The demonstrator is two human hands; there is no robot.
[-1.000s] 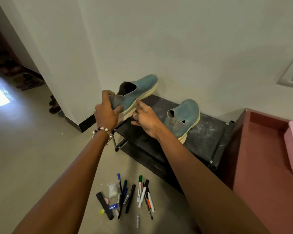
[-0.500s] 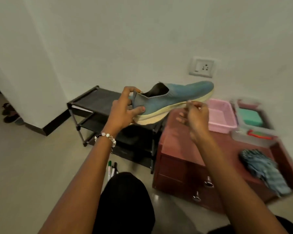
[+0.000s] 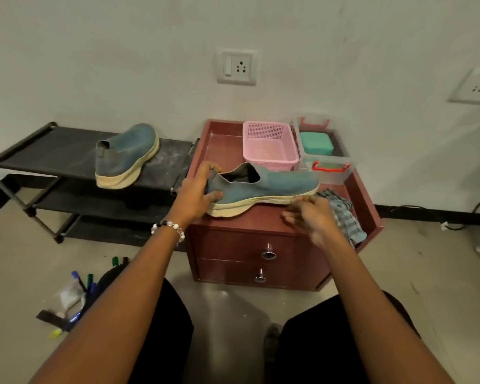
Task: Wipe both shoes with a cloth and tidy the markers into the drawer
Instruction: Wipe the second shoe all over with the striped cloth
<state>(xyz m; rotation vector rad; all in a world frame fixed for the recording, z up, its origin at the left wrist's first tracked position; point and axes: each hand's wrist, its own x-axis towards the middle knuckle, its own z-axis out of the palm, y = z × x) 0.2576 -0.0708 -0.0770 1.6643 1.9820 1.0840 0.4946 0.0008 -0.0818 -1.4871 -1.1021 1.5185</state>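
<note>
1 shoe (image 3: pixel 261 189) rests on the worktop (image 3: pixel 225 145), heel pinched by the left hand (image 3: pixel 196 196), so the blurred right hand (image 3: pixel 311 214), apparently holding nothing, should take the striped cloth (image 3: pixel 344 214) beside it and wipe firmly.

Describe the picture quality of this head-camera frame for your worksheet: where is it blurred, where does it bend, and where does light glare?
Head view: the right hand is smeared by motion blur, while the left hand gripping the shoe is fairly sharp; wide-angle distortion tilts the socket near the right edge; soft, even light, with a pale sheen on the floor between the knees.
</note>
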